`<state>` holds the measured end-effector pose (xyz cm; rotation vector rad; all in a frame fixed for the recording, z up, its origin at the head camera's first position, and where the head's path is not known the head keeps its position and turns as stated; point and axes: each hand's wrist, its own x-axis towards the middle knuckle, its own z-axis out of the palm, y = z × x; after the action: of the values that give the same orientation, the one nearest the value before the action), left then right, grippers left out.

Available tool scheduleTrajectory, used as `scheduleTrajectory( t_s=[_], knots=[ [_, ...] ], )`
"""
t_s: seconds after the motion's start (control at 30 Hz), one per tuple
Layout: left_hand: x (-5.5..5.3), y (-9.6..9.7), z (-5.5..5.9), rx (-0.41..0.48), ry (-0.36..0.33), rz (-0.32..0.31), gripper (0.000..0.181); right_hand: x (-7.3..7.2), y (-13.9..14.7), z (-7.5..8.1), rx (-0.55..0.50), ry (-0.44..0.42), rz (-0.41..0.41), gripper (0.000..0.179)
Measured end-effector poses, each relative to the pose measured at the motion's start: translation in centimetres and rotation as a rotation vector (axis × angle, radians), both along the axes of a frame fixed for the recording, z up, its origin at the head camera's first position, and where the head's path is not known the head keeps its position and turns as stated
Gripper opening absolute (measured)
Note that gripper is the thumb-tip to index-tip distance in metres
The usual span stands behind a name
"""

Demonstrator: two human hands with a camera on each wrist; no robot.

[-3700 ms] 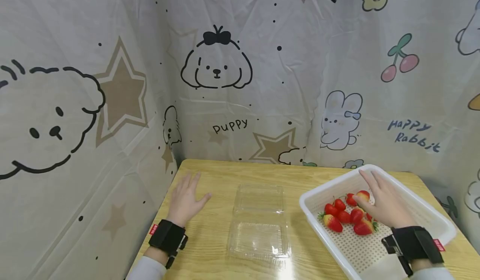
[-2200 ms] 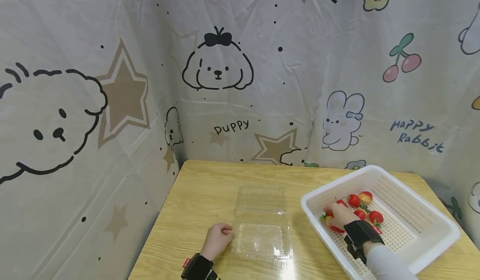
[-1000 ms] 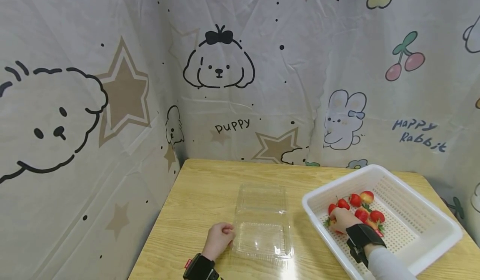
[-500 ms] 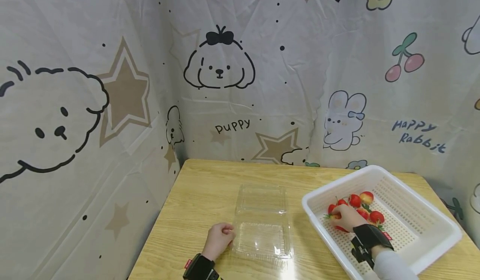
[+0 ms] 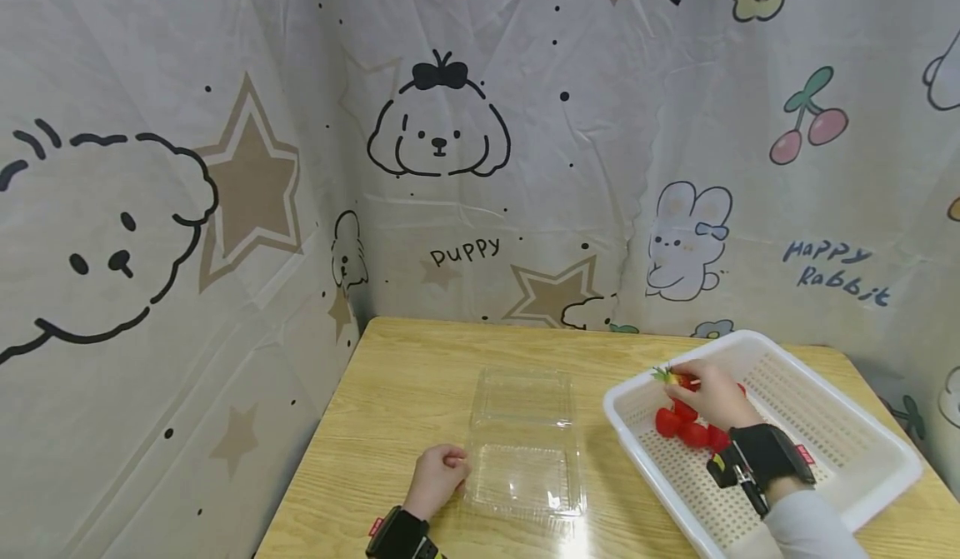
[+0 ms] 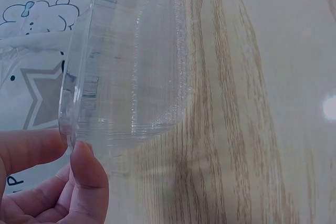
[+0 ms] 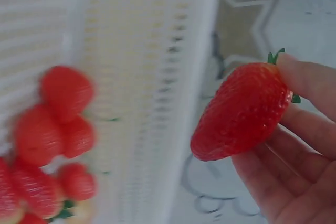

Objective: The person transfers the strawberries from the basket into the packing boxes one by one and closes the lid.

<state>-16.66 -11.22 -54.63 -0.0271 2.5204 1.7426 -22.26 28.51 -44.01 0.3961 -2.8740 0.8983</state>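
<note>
While left hand (image 5: 437,480) pinches clear container (image 5: 522,441) | right hand (image 5: 718,396) grips strawberry (image 7: 242,114) | near white basket (image 5: 810,409)

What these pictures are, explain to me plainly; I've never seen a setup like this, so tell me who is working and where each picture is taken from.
There is no robot here: a person works with bare hands, black bands round both wrists. The widest picture comes from a head camera looking forward and down; the other two come from cameras on each wrist.

On the light-brown wood-grained table lie an open, clear plastic two-part box and a white, perforated rectangular plastic basket holding several red fruits. Behind hangs a pale cartoon-printed cloth.

The left hand pinches the box's edge. The right hand holds a red, tapered strawberry with green leaves.
</note>
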Motion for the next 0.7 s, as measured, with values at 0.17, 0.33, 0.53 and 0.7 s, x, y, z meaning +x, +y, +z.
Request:
scheduleTrajectory(
  t_s=[0.17, 0.33, 0.53, 0.7],
  knots=[
    [-0.1, 0.0, -0.1, -0.004, -0.002, 0.005, 0.018, 0.0, -2.0, 2.7, -0.002, 0.046, 0.008, 0.036],
    [-0.1, 0.1, -0.1, -0.004, -0.002, 0.007, 0.018, 0.1, -4.4, 4.2, -0.008, 0.107, 0.065, 0.037],
    [0.0, 0.0, -0.1, -0.007, -0.005, 0.001, 0.019, 0.2, -7.8, 4.3, -0.059, 0.179, 0.186, 0.033],
    [0.1, 0.0, 0.1, -0.006, -0.010, 0.000, 0.019, 0.2, -10.9, 3.6, -0.071, 0.228, 0.308, 0.028]
  ],
)
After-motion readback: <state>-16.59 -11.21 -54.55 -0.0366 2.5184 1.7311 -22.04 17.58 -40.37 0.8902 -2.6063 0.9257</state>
